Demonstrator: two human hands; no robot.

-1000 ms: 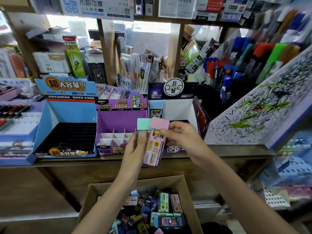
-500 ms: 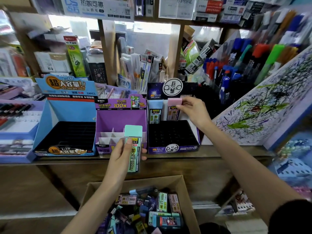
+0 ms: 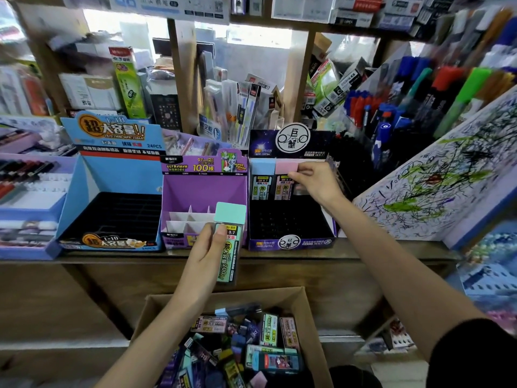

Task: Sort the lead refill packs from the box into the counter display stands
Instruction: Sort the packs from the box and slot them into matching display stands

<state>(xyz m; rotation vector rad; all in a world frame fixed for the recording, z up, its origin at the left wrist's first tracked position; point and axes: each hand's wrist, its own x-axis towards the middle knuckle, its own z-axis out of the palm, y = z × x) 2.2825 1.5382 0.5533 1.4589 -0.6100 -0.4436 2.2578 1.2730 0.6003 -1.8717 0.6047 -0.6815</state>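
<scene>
My left hand (image 3: 208, 249) grips a mint-capped lead refill pack (image 3: 228, 236) upright in front of the purple display stand (image 3: 204, 197). My right hand (image 3: 314, 182) pinches the pink-capped pack (image 3: 284, 180) standing in the back row of the dark navy display stand (image 3: 291, 242), next to a blue-capped pack (image 3: 261, 180) in the same row. A blue display stand (image 3: 112, 175) with a black slotted tray stands left of the purple one. Below the counter, a cardboard box (image 3: 156, 309) holds several mixed refill packs (image 3: 268, 329).
A wooden counter edge (image 3: 377, 254) carries the stands. A scribbled test board (image 3: 436, 189) leans at the right, with racks of pens (image 3: 391, 119) behind it. A lilac pen tray (image 3: 25, 191) sits at the far left. Shelves of stationery fill the back.
My right hand carried the pink-capped pack from in front of me into the navy stand's back row. My left hand stays with the mint pack before the purple stand.
</scene>
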